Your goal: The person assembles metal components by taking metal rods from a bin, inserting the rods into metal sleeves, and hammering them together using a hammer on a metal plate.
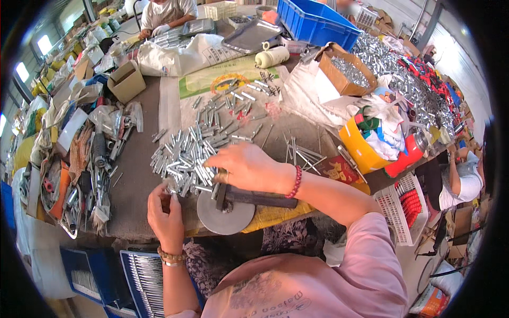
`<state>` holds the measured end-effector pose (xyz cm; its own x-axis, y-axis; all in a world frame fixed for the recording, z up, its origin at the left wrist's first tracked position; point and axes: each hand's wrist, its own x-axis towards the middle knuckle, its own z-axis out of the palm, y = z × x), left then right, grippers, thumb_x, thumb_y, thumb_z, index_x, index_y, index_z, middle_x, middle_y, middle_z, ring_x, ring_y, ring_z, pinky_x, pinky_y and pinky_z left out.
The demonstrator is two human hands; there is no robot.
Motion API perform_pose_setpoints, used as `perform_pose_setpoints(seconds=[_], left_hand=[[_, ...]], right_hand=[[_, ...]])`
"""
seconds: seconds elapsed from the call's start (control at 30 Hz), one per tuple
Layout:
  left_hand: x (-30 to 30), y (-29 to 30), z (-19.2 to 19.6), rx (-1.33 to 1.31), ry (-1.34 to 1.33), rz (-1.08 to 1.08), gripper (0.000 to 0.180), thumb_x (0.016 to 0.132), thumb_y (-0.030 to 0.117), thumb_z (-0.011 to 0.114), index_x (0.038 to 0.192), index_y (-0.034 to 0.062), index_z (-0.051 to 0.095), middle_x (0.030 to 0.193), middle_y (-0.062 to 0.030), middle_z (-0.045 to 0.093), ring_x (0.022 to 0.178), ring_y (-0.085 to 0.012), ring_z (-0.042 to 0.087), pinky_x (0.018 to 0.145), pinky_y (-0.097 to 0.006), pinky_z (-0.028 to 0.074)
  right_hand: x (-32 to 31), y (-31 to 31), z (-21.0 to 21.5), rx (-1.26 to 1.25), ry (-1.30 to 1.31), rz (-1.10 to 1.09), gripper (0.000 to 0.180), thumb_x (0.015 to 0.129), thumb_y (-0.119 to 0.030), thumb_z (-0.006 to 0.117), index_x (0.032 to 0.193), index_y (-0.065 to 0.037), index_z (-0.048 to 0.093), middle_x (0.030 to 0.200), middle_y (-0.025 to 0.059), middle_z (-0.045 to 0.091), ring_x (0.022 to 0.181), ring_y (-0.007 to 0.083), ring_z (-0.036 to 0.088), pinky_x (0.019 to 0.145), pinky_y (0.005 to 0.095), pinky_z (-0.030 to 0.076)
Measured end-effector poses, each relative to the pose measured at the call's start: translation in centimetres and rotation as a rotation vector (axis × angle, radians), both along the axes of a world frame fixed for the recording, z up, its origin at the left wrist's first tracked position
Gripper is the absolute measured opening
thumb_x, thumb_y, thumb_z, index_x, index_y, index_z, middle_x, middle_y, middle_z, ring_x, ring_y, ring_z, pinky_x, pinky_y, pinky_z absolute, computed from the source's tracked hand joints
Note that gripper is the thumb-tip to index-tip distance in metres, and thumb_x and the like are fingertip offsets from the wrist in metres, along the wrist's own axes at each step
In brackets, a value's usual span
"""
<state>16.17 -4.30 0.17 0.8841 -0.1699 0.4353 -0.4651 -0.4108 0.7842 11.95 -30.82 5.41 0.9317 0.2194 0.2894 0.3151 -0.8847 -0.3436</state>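
Observation:
A heap of silver metal pins or sleeves (185, 153) is spread over the worktable in front of me. At its near left edge my left hand (165, 214) is closed, thumb and fingers pinching a small silver metal piece (173, 191). Over the heap's right side reaches my right hand (249, 165), palm down with fingers bent; motion blurs them, so whether they grip a pin is unclear. Just below it lies a hammer (260, 199), its dark head over a round grey metal disc (228, 218) at the table's near edge.
Thin rods (305, 153) lie to the right. A yellow bucket (360, 146) of cloths, a red bottle (405, 156) and a cardboard box (347, 71) stand beyond. Tools crowd the left side (98, 153). A blue crate (318, 24) stands at the back. Across the table a person (167, 16) works.

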Motion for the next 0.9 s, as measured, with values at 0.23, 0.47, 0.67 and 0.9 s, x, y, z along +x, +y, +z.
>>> perform_pose_setpoints(seconds=[0.23, 0.47, 0.67, 0.9], left_hand=[[-0.3, 0.1, 0.6, 0.039, 0.003, 0.029, 0.036, 0.088, -0.004, 0.068, 0.124, 0.0030, 0.070, 0.096, -0.0080, 0.065, 0.082, -0.0191, 0.063, 0.077, -0.034, 0.054], [-0.3, -0.1, 0.7, 0.002, 0.015, 0.024, 0.034, 0.090, -0.006, 0.067, 0.123, 0.0026, 0.069, 0.093, -0.0031, 0.060, 0.079, -0.0126, 0.057, 0.073, -0.029, 0.050], [-0.2, 0.4, 0.5, -0.016, 0.038, 0.022, 0.036, 0.088, -0.004, 0.068, 0.123, 0.0020, 0.069, 0.095, -0.0075, 0.063, 0.078, -0.0172, 0.061, 0.072, -0.031, 0.052], [-0.2, -0.1, 0.9, -0.023, 0.025, 0.012, 0.036, 0.088, -0.005, 0.068, 0.123, 0.0019, 0.069, 0.095, -0.0068, 0.062, 0.078, -0.0162, 0.060, 0.072, -0.031, 0.051]], right_hand=[[6.8, -12.2, -2.2, 0.072, -0.186, -0.507, 0.032, 0.087, -0.022, 0.072, 0.116, -0.009, 0.073, 0.116, 0.0184, 0.069, 0.111, 0.0393, 0.068, 0.094, 0.0506, 0.055], [13.8, -18.9, -2.0, -0.069, 0.176, -0.786, 0.057, 0.096, -0.052, 0.067, 0.127, -0.005, 0.069, 0.130, 0.0216, 0.067, 0.121, 0.0387, 0.066, 0.102, 0.0486, 0.054], [15.6, -12.1, -2.5, -0.053, 0.228, -0.540, 0.059, 0.091, -0.049, 0.065, 0.137, -0.013, 0.066, 0.136, 0.0216, 0.062, 0.130, 0.0397, 0.059, 0.108, 0.0491, 0.049], [11.6, -5.5, -1.8, -0.039, 0.181, -0.296, 0.041, 0.095, -0.042, 0.066, 0.124, -0.013, 0.065, 0.125, 0.0194, 0.064, 0.119, 0.0406, 0.064, 0.099, 0.0519, 0.052]])
